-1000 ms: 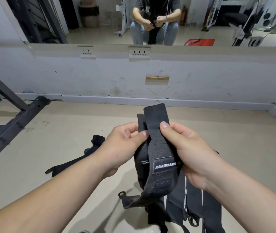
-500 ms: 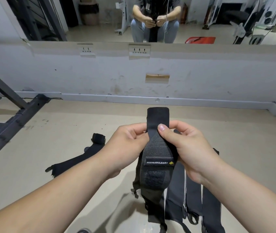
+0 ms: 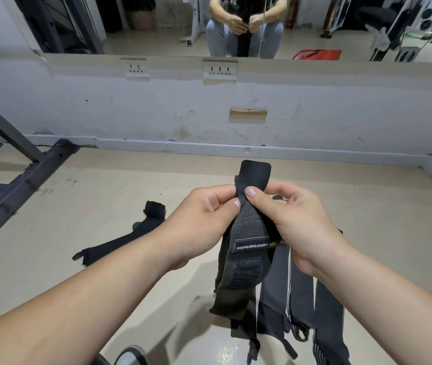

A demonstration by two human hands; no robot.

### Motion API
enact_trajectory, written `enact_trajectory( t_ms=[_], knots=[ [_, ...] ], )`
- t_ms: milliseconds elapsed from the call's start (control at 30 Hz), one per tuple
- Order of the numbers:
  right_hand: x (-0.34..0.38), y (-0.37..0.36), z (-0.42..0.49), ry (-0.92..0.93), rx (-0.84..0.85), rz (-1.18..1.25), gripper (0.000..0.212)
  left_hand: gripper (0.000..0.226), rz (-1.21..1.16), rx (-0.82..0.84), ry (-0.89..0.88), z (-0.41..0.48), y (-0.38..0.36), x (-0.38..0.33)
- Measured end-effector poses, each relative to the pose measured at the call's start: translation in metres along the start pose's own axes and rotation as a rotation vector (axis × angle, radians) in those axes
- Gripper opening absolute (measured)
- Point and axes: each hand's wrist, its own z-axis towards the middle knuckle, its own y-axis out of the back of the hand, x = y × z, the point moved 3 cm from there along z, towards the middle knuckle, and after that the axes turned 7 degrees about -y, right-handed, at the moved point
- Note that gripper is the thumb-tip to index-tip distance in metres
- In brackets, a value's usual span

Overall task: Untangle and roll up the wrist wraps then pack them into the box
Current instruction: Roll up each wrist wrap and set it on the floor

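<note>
while both thumbs pinch the wrist wrap (image 3: 249, 233), left hand (image 3: 204, 222) and right hand (image 3: 296, 222) grip it. rolling seems to be starting; next, curl its top end tightly down.

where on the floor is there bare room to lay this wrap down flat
Bare floor lies right of the wrap pile, up to the skirting. Another patch sits between the rack base and the loose wrap. Below the held wrap it's crowded.

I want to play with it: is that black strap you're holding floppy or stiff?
Probably floppy: the wrist wrap curves between the left hand and right hand, its tail hanging limp. Likely light: fingertips alone pinch it. Its fuzzy patch may snag other wraps.
</note>
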Motion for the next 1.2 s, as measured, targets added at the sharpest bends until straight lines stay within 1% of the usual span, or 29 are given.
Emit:
enact_trajectory(
  t_ms=[67,100,200,267,333,400,433,533,633,700,733,833,933,1067,1200],
  knots=[
    [-0.001,0.002,0.002,0.009,-0.019,-0.089,0.019,0.031,0.016,0.016,0.001,-0.001,0.0,0.001],
    [-0.002,0.002,0.004,0.018,-0.04,-0.144,0.025,0.031,0.023,0.013,-0.001,-0.001,0.0,0.0],
    [-0.006,0.004,0.009,0.072,-0.126,-0.274,0.052,0.029,0.031,-0.01,-0.011,0.0,0.001,-0.002],
    [-0.006,0.005,0.011,0.112,-0.161,-0.357,0.06,0.03,0.02,-0.02,-0.018,0.0,0.0,-0.005],
    [-0.004,0.001,0.01,0.128,-0.141,-0.441,0.066,0.03,0.015,-0.026,-0.019,0.001,-0.001,-0.006],
    [-0.004,-0.002,0.01,0.136,-0.093,-0.472,0.076,0.03,0.008,-0.018,-0.017,0.0,-0.003,-0.007],
    [-0.004,-0.003,0.01,0.141,-0.073,-0.479,0.075,0.031,0.005,-0.016,-0.014,0.001,-0.003,-0.007],
    [-0.007,-0.004,0.011,0.148,-0.063,-0.504,0.061,0.03,0.004,-0.015,0.009,0.0,-0.003,-0.006],
    [-0.01,-0.004,0.01,0.132,-0.092,-0.491,0.063,0.024,-0.028,0.025,-0.004,-0.003,-0.008,-0.008],
    [-0.011,-0.005,0.011,0.101,-0.06,-0.461,0.066,0.031,-0.016,0.011,-0.024,-0.004,-0.008,-0.007],
    [-0.012,-0.005,0.012,0.08,-0.021,-0.43,0.066,0.033,-0.006,-0.03,-0.036,-0.003,-0.006,-0.005],
    [-0.014,-0.005,0.015,0.008,0.177,-0.287,0.063,0.033,-0.052,-0.139,-0.027,0.001,-0.001,-0.003],
    [-0.019,-0.003,0.017,-0.043,0.335,-0.284,0.051,0.03,-0.126,-0.186,-0.034,0.004,0.001,-0.007],
    [-0.03,0.0,0.019,-0.073,0.429,-0.264,0.041,0.028,-0.175,-0.249,-0.053,0.006,0.01,-0.008],
    [-0.029,-0.006,0.015,-0.123,0.516,-0.146,0.038,0.027,-0.233,-0.234,-0.056,0.007,0.014,-0.011]
  ],
)
